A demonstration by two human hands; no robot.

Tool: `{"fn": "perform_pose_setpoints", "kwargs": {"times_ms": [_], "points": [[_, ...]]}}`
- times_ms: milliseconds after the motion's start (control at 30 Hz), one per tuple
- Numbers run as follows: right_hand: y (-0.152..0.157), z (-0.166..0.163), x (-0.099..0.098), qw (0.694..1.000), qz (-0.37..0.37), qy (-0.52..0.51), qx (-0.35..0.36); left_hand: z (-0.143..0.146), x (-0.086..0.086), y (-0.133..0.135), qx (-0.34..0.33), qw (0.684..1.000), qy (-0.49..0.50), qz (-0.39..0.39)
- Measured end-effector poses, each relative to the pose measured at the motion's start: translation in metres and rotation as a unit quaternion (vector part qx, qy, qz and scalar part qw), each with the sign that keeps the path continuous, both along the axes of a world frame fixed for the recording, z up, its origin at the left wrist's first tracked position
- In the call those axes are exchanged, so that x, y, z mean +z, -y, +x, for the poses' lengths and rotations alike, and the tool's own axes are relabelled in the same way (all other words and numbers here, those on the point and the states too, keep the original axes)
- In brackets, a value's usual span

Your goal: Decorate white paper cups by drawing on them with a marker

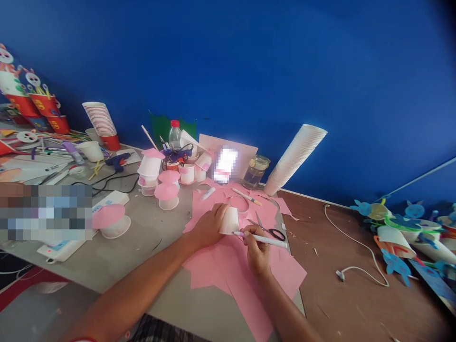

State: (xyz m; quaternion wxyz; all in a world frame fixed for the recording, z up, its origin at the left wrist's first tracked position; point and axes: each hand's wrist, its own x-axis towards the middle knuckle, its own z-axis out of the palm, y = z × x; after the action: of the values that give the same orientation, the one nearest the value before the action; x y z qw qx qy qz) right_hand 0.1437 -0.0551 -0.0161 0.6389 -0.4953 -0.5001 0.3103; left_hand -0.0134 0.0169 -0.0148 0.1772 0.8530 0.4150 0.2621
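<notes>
A white paper cup, tilted over the pink paper, is gripped by my left hand. My right hand is closed around a white marker pen, its tip at the cup's rim or just beside it. Sheets and scraps of pink paper lie beneath both hands. Just beyond my right hand rest scissors with black handles. A ring-shaped pink piece and another pen lie behind the cup.
Several cups with pink paper tops stand left of centre. A tall leaning stack of paper cups, a glass jar and a lit phone are at the back. Left are a glue gun and a power strip; right, a white cable.
</notes>
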Motion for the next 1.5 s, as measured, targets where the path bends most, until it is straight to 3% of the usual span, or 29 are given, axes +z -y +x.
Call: {"fn": "perform_pose_setpoints", "kwargs": {"times_ms": [967, 1133, 1267, 1500], "points": [[-0.001, -0.001, 0.003, 1.0, -0.011, 0.014, 0.018, -0.001, 0.005, 0.002, -0.005, 1.0, -0.022, 0.002], [-0.001, -0.002, 0.0, 0.999, -0.001, -0.025, -0.02, -0.001, 0.006, 0.002, -0.008, 1.0, -0.018, -0.001], [0.0, 0.0, -0.006, 0.999, -0.015, -0.05, 0.012, -0.001, 0.007, 0.003, -0.012, 1.0, -0.024, -0.002], [0.0, 0.0, -0.001, 1.0, -0.022, -0.004, 0.011, -0.001, 0.01, 0.005, -0.01, 0.999, -0.028, -0.012]]}}
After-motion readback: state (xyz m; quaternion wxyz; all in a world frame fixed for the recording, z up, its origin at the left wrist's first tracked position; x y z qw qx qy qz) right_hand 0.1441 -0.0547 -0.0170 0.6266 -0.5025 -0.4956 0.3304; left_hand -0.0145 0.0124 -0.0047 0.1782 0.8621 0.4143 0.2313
